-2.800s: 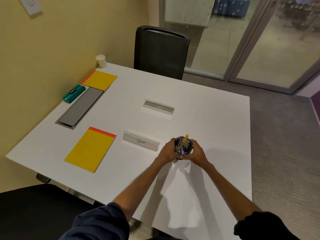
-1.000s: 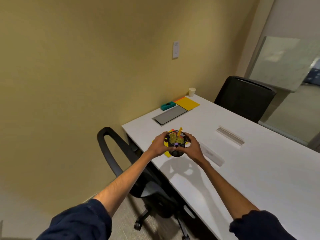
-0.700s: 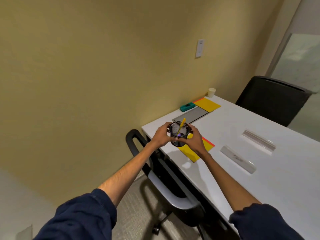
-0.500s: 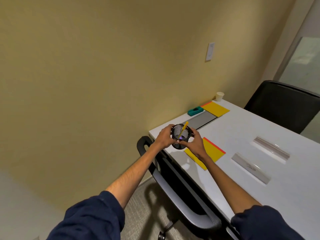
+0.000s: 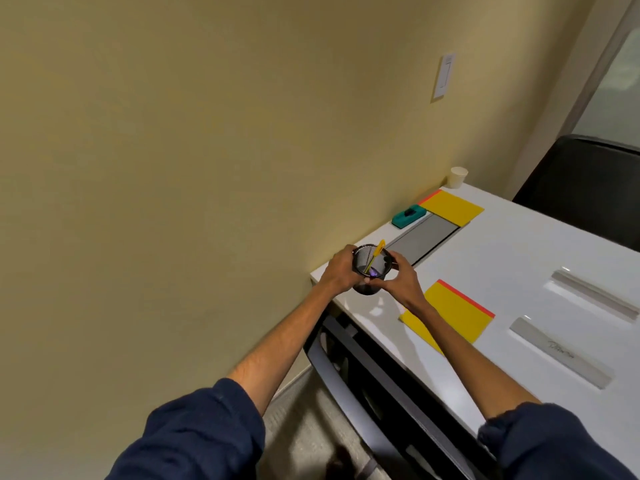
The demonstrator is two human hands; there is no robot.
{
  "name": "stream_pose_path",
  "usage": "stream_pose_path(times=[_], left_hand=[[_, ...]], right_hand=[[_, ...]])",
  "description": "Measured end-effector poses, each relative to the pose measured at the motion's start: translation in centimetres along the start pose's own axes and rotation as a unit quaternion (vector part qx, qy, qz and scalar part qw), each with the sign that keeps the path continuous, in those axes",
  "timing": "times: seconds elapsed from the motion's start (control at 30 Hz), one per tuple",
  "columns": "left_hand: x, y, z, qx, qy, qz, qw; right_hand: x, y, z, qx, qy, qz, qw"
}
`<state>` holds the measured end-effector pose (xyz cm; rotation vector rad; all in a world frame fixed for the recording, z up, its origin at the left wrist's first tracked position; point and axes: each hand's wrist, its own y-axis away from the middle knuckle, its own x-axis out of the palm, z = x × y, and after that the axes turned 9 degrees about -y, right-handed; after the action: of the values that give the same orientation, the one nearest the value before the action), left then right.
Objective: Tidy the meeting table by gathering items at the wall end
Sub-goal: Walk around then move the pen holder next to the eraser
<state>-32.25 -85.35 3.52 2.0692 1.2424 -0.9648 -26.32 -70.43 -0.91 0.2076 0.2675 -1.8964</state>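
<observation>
Here, head view: my left hand [image 5: 341, 273] and right hand [image 5: 403, 282] both gripped the black mesh pen cup [image 5: 372, 268], a yellow pen [image 5: 376, 254] leaning inside it, at the wall-side corner of the tabletop [image 5: 519, 265]. Just beside: yellow notepad [image 5: 450, 311]. Farther along the wall: teal block [image 5: 408, 216], second notepad [image 5: 452, 207], paper cup [image 5: 459, 177].

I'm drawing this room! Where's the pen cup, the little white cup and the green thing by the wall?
pen cup [image 5: 363, 262]: head view, on its inner mesh wall.
white paper cup [image 5: 459, 177]: head view, middle of its side.
green block [image 5: 408, 216]: head view, on its top face.
</observation>
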Motion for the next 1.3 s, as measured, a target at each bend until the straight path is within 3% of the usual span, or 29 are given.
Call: stream_pose_path(times=[0.23,0.4,0.57,0.8,1.3], left_hand=[[-0.5,-6.5,2.7,0.003,-0.035,0.031,0.999],[-0.3,-9.8,4.7,-0.006,0.002,0.065,0.998],[1.5,-13.1,4.5,0.036,0.041,0.098,0.994],[4.7,-19.2,4.7,0.059,0.112,0.087,0.988],[9.9,-34.4,3.8,-0.062,0.199,0.053,0.977]], right_hand=[[3.1,-5.3,-2.1,0.058,-0.002,-0.022,0.998],[3.9,-7.6,-2.7,0.078,0.016,-0.021,0.997],[2.3,-9.5,-4.1,0.094,0.029,-0.059,0.993],[0.3,-14.6,-6.7,0.143,0.044,-0.081,0.985],[-0.9,-29.4,-11.3,0.192,0.012,-0.124,0.973]])
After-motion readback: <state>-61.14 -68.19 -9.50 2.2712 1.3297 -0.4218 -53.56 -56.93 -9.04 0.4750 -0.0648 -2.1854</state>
